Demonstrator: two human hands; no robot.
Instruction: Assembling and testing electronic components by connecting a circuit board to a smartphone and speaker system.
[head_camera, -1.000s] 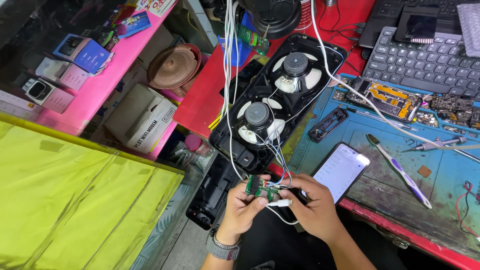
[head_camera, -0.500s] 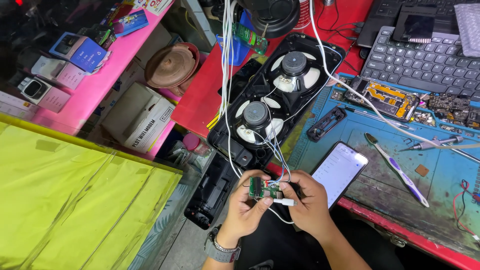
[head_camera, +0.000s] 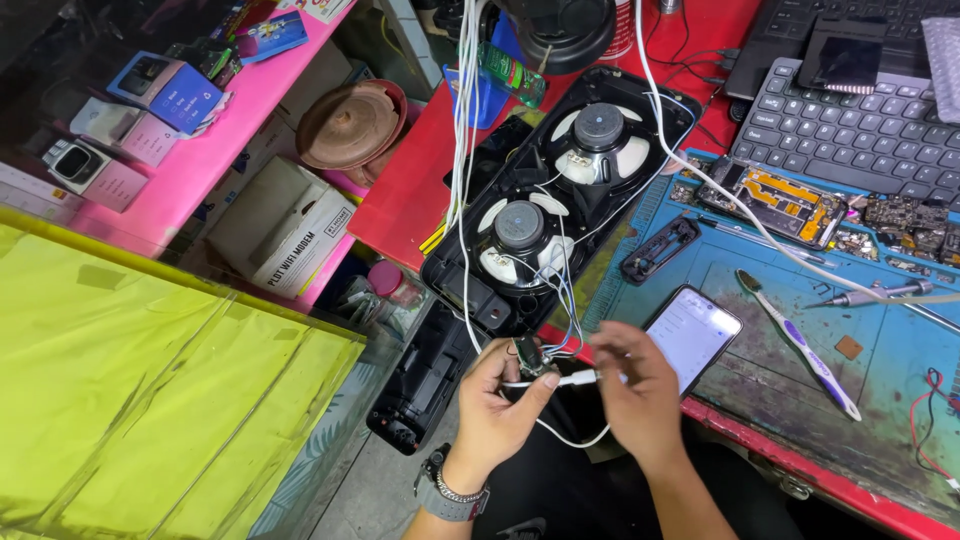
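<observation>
Left hand (head_camera: 497, 405) pinches the small circuit board (head_camera: 527, 355), steadying it on its wires from the open speaker housing (head_camera: 560, 200); right hand (head_camera: 640, 385) grips the white cable plug (head_camera: 580, 378) beside it.

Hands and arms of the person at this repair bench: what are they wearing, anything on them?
Both hands are bare, with no gloves or rings that can be made out. The left hand has a dark wristwatch with a metal-look band on its wrist. The right hand has a bare wrist and forearm; no sleeves are in view.
</observation>
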